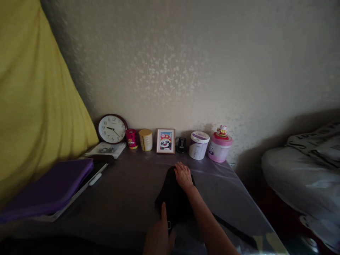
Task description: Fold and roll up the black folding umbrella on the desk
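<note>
A black fabric item (174, 196), perhaps a small bag, lies flat on the table, and I cannot make out its exact kind. A small ring (169, 225) shows at its near end, and a long dark strap (233, 230) runs off to the right. My right hand (183, 175) rests palm down on the item's far end, fingers stretched out. At the near left edge, my left hand (159, 232) touches the fabric with its index finger extended and thumb apart. Its other fingers are dim and mostly hidden.
Along the wall stand a clock (112, 129), a red can (131, 139), a yellow-lidded can (146, 140), a panda picture frame (165, 141), a white tub (198, 146) and a pink tub (220, 148). A purple folder (50, 186) lies left; bulky bags (297, 173) sit right.
</note>
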The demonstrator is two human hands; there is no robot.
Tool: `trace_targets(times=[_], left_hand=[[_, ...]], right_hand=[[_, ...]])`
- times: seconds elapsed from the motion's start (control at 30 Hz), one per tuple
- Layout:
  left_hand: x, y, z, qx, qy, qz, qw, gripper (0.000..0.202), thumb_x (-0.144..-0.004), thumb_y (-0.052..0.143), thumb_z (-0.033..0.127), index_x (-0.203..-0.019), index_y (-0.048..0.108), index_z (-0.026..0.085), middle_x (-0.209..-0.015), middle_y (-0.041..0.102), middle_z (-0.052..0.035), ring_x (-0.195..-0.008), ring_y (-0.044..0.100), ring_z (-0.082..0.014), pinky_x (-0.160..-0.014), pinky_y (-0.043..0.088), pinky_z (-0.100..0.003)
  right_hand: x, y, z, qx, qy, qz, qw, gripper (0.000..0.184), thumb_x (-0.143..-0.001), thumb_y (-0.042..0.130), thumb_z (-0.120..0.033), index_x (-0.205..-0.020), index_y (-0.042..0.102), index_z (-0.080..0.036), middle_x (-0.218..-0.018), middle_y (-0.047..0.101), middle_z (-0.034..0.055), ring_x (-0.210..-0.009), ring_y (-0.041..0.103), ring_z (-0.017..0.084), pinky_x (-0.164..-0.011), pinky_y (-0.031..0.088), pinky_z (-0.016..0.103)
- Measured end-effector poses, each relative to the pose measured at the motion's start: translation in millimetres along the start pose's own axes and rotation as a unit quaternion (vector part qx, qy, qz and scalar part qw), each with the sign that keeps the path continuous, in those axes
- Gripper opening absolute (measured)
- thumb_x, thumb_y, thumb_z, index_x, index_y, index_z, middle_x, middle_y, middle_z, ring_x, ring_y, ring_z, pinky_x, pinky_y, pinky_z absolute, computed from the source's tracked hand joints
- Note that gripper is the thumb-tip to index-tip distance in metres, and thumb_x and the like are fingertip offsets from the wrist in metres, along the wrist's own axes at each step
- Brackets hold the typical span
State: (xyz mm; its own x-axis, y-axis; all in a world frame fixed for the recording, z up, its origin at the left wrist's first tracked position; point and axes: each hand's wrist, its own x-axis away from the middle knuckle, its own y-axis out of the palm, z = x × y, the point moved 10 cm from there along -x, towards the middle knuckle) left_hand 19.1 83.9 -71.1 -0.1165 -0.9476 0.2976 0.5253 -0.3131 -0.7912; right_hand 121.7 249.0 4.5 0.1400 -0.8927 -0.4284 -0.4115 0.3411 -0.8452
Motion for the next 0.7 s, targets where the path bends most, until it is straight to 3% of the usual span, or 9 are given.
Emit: trace_targets(times=[0.1,0.17,0.3,0.4,0.5,0.6,0.7], left_hand=[[-1,-0.8,-1,0.013,0.019,0.013,1.000,0.071,-0.082,0.038,0.029,-0.139,0.000,0.009,-0.097,0.065,-0.0097,-0.086,0.061,-0.0186,-0.072,0.039,-0.025],[-1,-2.5,-2,0.034,0.028,0.020,0.999,0.071,-0.083,0.038,0.030,-0.139,0.001,0.009,-0.099,0.065,-0.0100,-0.087,0.061,-0.0179,-0.073,0.039,-0.024],[-3,-5.8,-10,0.088,0.024,0.027,0.995,0.071,-0.082,0.039,0.033,-0.139,0.004,0.009,-0.109,0.061,-0.0120,-0.098,0.058,-0.0173,-0.080,0.038,-0.022],[-4,-5.9,-12,0.120,0.026,0.024,0.992,0.071,-0.082,0.040,0.034,-0.138,0.004,0.009,-0.113,0.059,-0.0129,-0.101,0.057,-0.0173,-0.082,0.039,-0.023],[-5,-5.7,-13,0.134,0.027,0.023,0.990,0.071,-0.082,0.039,0.033,-0.138,0.004,0.008,-0.117,0.056,-0.0147,-0.105,0.055,-0.0184,-0.085,0.039,-0.025],[-5,-5.0,-14,0.144,0.028,0.020,0.989,0.071,-0.082,0.040,0.033,-0.138,0.005,0.007,-0.122,0.053,-0.0155,-0.110,0.052,-0.0188,-0.088,0.037,-0.025],[-5,-5.8,-13,0.157,0.038,0.025,0.987,0.071,-0.081,0.041,0.032,-0.138,0.005,0.008,-0.127,0.049,-0.0145,-0.113,0.049,-0.0174,-0.091,0.036,-0.024]], right_hand=[[19,-13,-1,-0.063,-0.031,0.033,0.997,0.030,-0.085,0.040,-0.023,-0.108,0.059,-0.019,-0.121,0.055,0.0084,-0.113,0.047,0.020,-0.097,0.034,0.037],[35,-23,14,-0.119,-0.015,0.058,0.991,0.030,-0.082,0.041,-0.023,-0.104,0.060,-0.018,-0.114,0.059,0.0092,-0.107,0.052,0.020,-0.095,0.038,0.037],[74,-34,84,-0.196,0.158,0.076,0.965,0.032,-0.076,0.042,-0.026,-0.099,0.062,-0.017,-0.100,0.065,0.0093,-0.091,0.060,0.020,-0.082,0.046,0.035],[100,-38,116,-0.209,0.242,0.054,0.946,0.031,-0.072,0.046,-0.031,-0.093,0.065,-0.017,-0.095,0.067,0.0091,-0.088,0.061,0.021,-0.080,0.046,0.034],[116,-40,121,-0.253,0.265,0.031,0.930,0.033,-0.070,0.050,-0.037,-0.091,0.066,-0.017,-0.088,0.068,0.0072,-0.082,0.063,0.022,-0.072,0.048,0.032],[124,-39,111,-0.311,0.268,0.014,0.912,0.038,-0.069,0.051,-0.044,-0.091,0.066,-0.017,-0.082,0.069,0.0062,-0.074,0.063,0.022,-0.062,0.049,0.031],[126,-46,93,-0.327,0.244,0.032,0.912,0.038,-0.069,0.052,-0.046,-0.088,0.066,-0.016,-0.082,0.069,0.0061,-0.079,0.063,0.023,-0.069,0.049,0.032]])
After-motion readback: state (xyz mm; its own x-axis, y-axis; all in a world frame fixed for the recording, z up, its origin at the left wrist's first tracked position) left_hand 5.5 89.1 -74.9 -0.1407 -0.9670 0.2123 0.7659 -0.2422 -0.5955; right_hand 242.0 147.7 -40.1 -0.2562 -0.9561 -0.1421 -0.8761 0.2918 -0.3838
